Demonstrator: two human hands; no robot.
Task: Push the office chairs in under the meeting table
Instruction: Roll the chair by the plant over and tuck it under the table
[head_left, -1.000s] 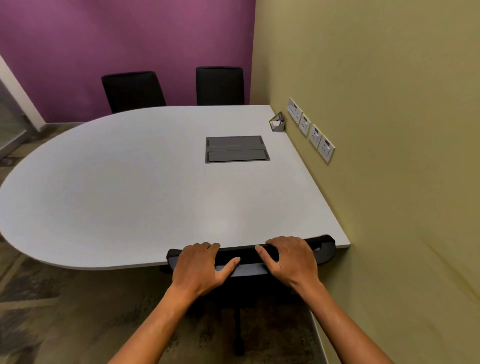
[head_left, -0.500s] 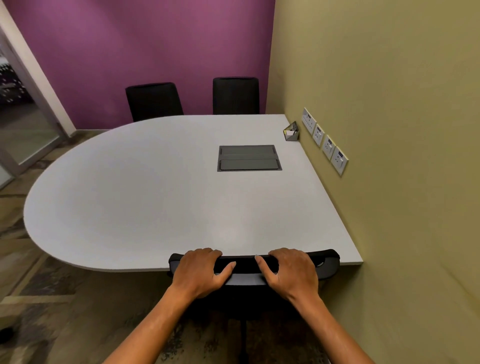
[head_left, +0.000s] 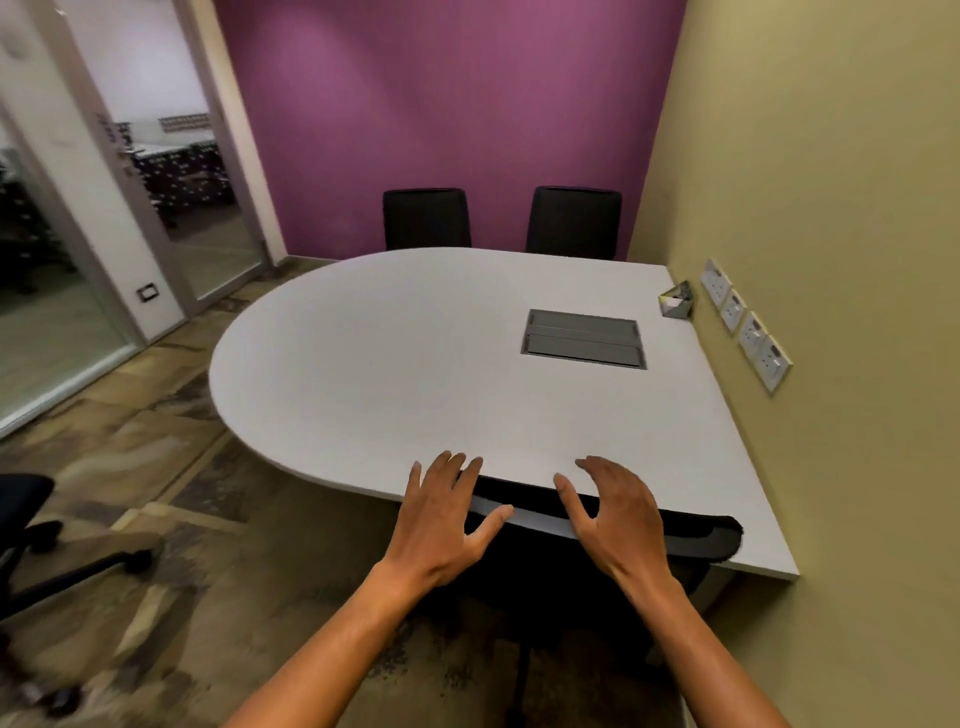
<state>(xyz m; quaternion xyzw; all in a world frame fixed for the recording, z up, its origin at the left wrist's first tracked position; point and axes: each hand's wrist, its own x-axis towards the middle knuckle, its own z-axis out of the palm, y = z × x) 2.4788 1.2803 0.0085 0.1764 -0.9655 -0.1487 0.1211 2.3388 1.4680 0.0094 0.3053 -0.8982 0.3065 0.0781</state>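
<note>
Two hands hovered spread and released above the near chair (head_left: 691, 535): the left hand (head_left: 441, 519) and the right hand (head_left: 613, 519) gripped nothing, fingers splayed over its backrest top. That chair sat tucked under the near edge of the white surface (head_left: 389, 374), close to the olive wall. Two more chairs (head_left: 426, 218) (both black) stood at the far edge by the purple wall. Another chair (head_left: 31, 530) stood well apart on the floor at left.
</note>
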